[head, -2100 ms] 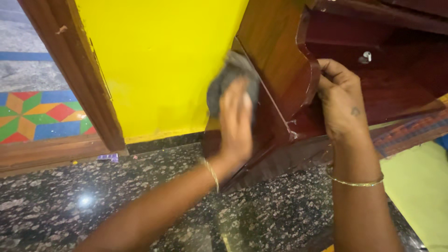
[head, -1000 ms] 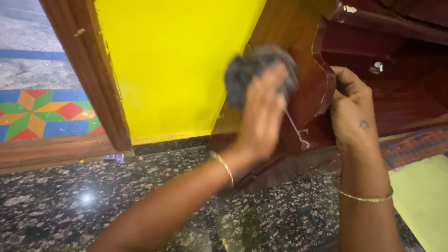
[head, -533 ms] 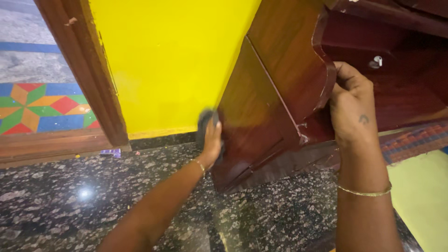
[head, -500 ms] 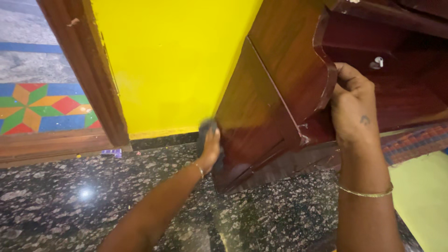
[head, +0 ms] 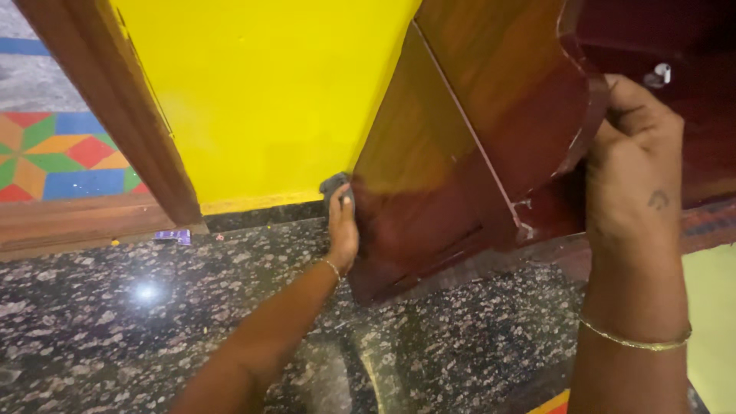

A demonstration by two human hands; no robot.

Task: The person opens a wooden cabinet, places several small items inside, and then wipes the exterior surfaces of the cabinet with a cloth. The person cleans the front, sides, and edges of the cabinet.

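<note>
Pressing a small grey cloth (head: 333, 184) against the lower back edge of a dark red-brown wooden cabinet (head: 429, 192), the left hand (head: 343, 230) is stretched way out, low down near the floor, right where the cabinet's side panel comes close to the yellow wall (head: 261, 100). Fingers look mostly flat and curled just a bit over the cloth, so it's more of a push-and-hold than a real grab, which makes sense for rubbing along a narrow edge. The cloth sits squeezed between the hand and the panel edge, just above the black skirting at the bottom of the wall. The right hand (head: 632, 165) is up higher, fingers wrapped shut around the curvy front edge of the cabinet's side board, looks like it's bracing the piece so it doesn't shift while the other arm leans in. There's a thin gold bangle (head: 636, 341) on that wrist and a finer one on the left. Cabinet stands on a speckled black granite floor (head: 153, 322), shiny enough to show a light glare. Off to the left there's a brown wooden door frame (head: 115, 107) with colourful patterned tiles (head: 54, 153) past it, and a little purple scrap (head: 172, 237) lying at the foot of the frame.
</note>
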